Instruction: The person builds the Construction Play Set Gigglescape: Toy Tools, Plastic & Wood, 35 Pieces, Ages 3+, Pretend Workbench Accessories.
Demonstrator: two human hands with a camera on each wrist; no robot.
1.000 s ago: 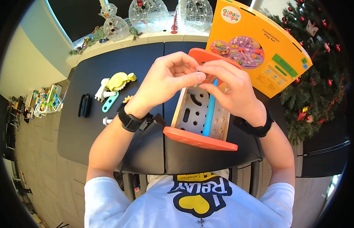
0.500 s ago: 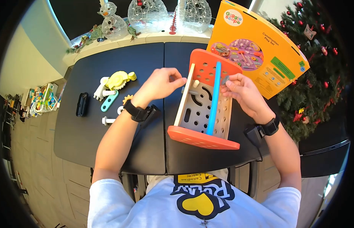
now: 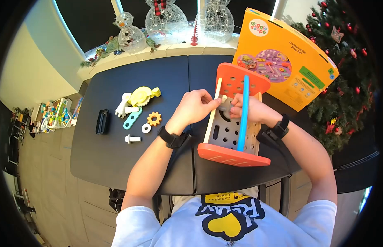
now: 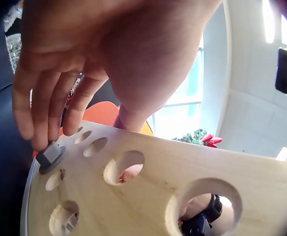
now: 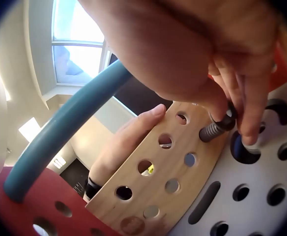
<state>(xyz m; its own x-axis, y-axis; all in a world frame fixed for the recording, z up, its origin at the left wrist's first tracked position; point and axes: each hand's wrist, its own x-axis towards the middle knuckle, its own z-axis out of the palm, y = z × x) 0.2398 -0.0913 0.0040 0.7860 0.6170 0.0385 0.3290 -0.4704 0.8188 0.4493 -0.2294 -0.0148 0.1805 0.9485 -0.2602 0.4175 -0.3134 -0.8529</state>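
Observation:
A toy toolbox with red-orange ends (image 3: 234, 155), wooden sides and a blue handle (image 3: 243, 119) stands before me. My left hand (image 3: 193, 108) is at its left wooden side (image 4: 133, 206), fairly straight fingers outside touching a grey bolt's head (image 4: 50, 156), thumb over the top edge. The bolt's threaded shank (image 5: 211, 132) sticks through a hole into the box. Inside, behind the handle, my right hand (image 3: 259, 111) pinches a dark grey nut (image 5: 227, 119) at the shank's end, partly hidden by the fingers.
Left on the black table lie a white bolt (image 3: 133, 139), white ring (image 3: 146, 128), orange gear (image 3: 154, 119), teal strip (image 3: 132, 118), yellow toothed piece (image 3: 141, 96) and black case (image 3: 102, 121). An orange carton (image 3: 300, 61) stands behind the toolbox, beside a decorated tree (image 3: 343, 82).
Both hands were together above the box, then parted. The left went to the bolt at the left side; the right carried the nut from right of the handle into the box, to the bolt.

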